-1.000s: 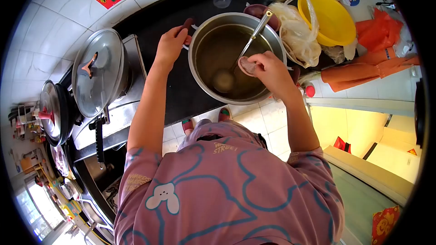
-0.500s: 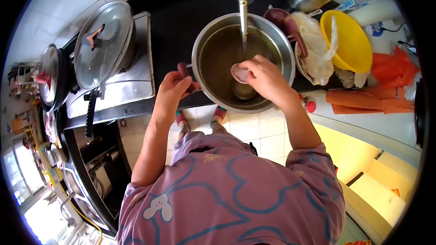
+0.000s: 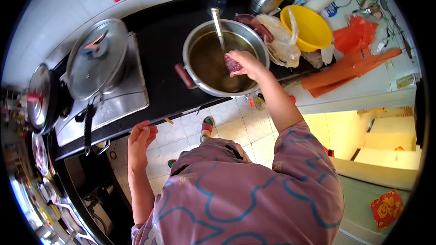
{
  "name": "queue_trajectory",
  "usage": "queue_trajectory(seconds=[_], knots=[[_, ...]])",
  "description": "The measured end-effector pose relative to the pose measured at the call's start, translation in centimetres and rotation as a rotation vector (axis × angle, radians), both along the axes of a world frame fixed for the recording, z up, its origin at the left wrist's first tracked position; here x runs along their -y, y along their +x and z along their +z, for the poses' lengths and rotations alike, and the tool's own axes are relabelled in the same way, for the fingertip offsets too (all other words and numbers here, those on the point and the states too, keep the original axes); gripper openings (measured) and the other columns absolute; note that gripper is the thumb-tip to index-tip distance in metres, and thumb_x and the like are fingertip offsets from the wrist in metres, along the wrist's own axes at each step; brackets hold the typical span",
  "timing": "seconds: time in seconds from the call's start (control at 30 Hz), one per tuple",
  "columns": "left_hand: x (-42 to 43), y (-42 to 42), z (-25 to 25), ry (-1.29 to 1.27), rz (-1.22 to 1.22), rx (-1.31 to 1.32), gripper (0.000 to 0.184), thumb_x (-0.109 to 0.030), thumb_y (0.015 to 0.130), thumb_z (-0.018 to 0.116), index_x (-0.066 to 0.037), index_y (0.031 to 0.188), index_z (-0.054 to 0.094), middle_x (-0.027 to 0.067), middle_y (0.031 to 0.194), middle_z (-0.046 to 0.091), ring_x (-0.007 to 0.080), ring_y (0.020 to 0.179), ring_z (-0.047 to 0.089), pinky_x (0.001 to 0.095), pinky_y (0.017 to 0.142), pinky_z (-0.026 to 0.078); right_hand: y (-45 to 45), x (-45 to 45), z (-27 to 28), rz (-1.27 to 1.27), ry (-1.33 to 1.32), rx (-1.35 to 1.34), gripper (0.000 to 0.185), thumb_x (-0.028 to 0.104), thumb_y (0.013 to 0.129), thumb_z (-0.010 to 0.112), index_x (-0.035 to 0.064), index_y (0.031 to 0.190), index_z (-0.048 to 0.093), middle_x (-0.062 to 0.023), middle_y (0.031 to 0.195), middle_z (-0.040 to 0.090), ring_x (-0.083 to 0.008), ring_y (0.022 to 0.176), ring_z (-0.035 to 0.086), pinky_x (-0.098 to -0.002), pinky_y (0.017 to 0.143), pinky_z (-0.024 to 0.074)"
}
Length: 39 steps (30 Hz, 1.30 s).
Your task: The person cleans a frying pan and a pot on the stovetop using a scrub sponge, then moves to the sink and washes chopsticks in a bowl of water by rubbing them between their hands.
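Patterned pad (image 3: 233, 65), small and red and white, is just above the middle of the frame, over the big round pot (image 3: 186, 56). It is right by the long spoon (image 3: 217, 26) that stands in the liquid (image 3: 206, 56). The pad looks light and soft, so it should bend when you squeeze it. If it is wet, it may be slippery. Pinch it by its top edge, with your thumb on one side and your fingers on the other.

Your right hand (image 3: 247, 63) is mostly closed, with the pad held in its fingers. That arm comes up from the lower right and leans in over the pot's rim. Your left hand (image 3: 140, 140) is half open, fingers a bit curled, and holds nothing. It is left of the middle, by the near edge of the counter (image 3: 160, 31), with that arm pointing up.
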<state>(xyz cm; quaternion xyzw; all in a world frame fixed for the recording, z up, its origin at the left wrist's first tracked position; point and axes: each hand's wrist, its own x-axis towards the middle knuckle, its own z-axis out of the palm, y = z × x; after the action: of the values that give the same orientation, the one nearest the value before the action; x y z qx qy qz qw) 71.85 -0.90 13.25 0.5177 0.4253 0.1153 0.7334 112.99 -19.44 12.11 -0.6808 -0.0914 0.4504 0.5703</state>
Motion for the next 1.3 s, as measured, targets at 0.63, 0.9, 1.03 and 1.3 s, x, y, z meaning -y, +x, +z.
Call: queue_trajectory(seconds=[0.63, 0.9, 1.03, 1.3], knots=[[16.5, -39.5, -21.5, -0.405, 0.722, -0.440, 0.022, -0.020, 0.092, 0.057, -0.008, 0.111, 0.059, 0.0080, 0.089, 0.069, 0.0184, 0.075, 0.068, 0.0310, 0.063, 0.053, 3.4, -8.5, -11.7, 0.960, -0.618, 1.259, 0.035, 0.024, 0.090, 0.058, 0.0046, 0.119, 0.062, -0.0187, 0.105, 0.069, -0.0336, 0.092, 0.064, -0.0412, 0.085, 0.0496], [27.4, -40.1, -29.1, -0.113, 0.379, -0.947, 0.012, -0.015, 0.077, 0.063, -0.007, 0.070, 0.067, 0.0103, 0.065, 0.064, 0.0251, 0.056, 0.064, 0.0382, 0.051, 0.050, 7.5, -12.9, -13.0, 1.079, -0.502, 0.864, 0.036, 0.023, 0.091, 0.053, 0.0022, 0.120, 0.060, -0.0147, 0.107, 0.066, -0.0252, 0.096, 0.061, -0.0372, 0.083, 0.0497], [26.7, -38.6, -31.4, 0.197, 0.204, -0.723, 0.018, -0.019, 0.078, 0.062, -0.004, 0.072, 0.068, 0.0119, 0.067, 0.066, 0.0236, 0.060, 0.067, 0.0382, 0.058, 0.053, 9.5, -11.3, -10.1, 0.791, -0.512, 0.412, 0.037, 0.023, 0.092, 0.051, 0.0010, 0.120, 0.059, -0.0127, 0.108, 0.064, -0.0209, 0.097, 0.060, -0.0352, 0.082, 0.0498], [20.3, -32.0, -23.5, -0.202, 0.485, -0.736, 0.031, -0.018, 0.081, 0.058, -0.005, 0.107, 0.070, 0.0124, 0.082, 0.072, 0.0228, 0.069, 0.070, 0.0353, 0.068, 0.055, 8.7, -7.8, -5.8, 0.156, -0.071, -0.079, 0.025, 0.019, 0.094, 0.050, 0.0009, 0.106, 0.061, -0.0079, 0.106, 0.066, -0.0163, 0.088, 0.061, -0.0317, 0.064, 0.0497]])
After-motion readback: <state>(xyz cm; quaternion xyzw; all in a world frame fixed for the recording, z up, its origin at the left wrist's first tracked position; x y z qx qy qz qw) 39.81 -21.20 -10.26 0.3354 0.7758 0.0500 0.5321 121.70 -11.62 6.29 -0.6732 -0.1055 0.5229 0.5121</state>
